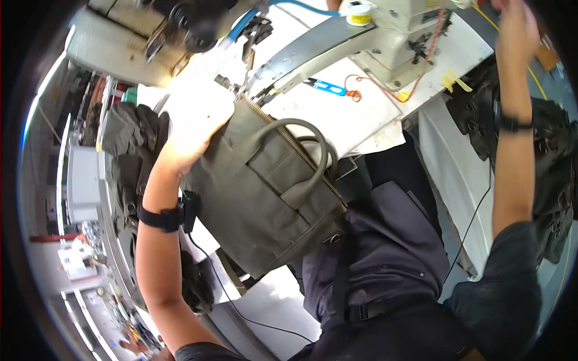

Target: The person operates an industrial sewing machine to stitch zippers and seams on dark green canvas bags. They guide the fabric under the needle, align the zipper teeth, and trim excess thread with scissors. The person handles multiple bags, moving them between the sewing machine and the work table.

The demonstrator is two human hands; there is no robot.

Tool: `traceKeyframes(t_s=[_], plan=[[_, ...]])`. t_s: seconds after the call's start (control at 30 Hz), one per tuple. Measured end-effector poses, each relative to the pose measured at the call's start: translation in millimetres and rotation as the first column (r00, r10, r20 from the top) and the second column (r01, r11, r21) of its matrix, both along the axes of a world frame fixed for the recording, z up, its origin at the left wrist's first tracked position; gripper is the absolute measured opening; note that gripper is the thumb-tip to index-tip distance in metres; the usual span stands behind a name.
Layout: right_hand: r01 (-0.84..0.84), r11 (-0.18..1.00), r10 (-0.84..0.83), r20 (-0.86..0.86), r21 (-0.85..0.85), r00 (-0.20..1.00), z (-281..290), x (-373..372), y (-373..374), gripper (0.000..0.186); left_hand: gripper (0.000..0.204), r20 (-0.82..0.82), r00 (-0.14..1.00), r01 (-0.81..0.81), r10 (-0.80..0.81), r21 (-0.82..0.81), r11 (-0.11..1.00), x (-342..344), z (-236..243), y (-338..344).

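An olive-green handbag (241, 198) with two rolled handles (322, 153) and a brass-toothed zipper (289, 139) lies tilted across my lap and the machine table. Its upper corner reaches the needle area of a sewing machine (319, 54). My left hand (201, 105) rests at that corner, beside the presser foot; strong lamp glare washes out its fingers. My right hand (518, 33) is raised at the far right, near the machine's right end. Its fingertips are blurred and partly cut off by the upper edge.
A blue thread snipper (328, 87) and orange thread (355, 95) lie on the white table. A yellow-labelled spool (359, 13) sits on the machine. More dark green bags are piled left (135, 135) and right (545, 162). A thin black cable (226, 292) runs from my left wristband.
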State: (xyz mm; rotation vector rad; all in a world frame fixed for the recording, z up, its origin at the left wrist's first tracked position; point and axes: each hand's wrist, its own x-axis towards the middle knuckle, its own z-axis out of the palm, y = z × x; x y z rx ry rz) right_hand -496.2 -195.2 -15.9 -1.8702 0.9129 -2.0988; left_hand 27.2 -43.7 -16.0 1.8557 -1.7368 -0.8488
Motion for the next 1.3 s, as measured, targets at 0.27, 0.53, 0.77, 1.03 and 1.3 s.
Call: traceKeyframes(t_s=[0.27,0.53,0.77,1.03,1.3], plan=[[-0.818,-0.027,0.624,0.650,0.574,0.435,-131,227,124,0.034,0.024,0.354,0.925,0.270,-0.140,-0.351,0.896,25,-35,-7],[-0.900,-0.333,0.426,0.897,0.281,0.122,-87,275,119,0.033,0.019,0.485,0.864,0.362,-0.139,-0.405,0.839,11,-31,-11],[-0.787,0.166,0.593,0.577,0.595,0.561,-78,295,117,0.044,0.024,0.313,0.946,0.178,-0.086,-0.280,0.943,8,-31,2],[-0.734,0.385,0.590,0.462,0.559,0.662,-95,308,111,0.033,0.024,0.131,0.991,0.039,-0.030,-0.065,0.997,-23,-6,10],[-0.764,0.348,0.593,0.504,0.543,0.628,-97,316,118,0.035,0.027,0.015,1.000,-0.001,0.001,-0.063,0.998,-11,-1,4]])
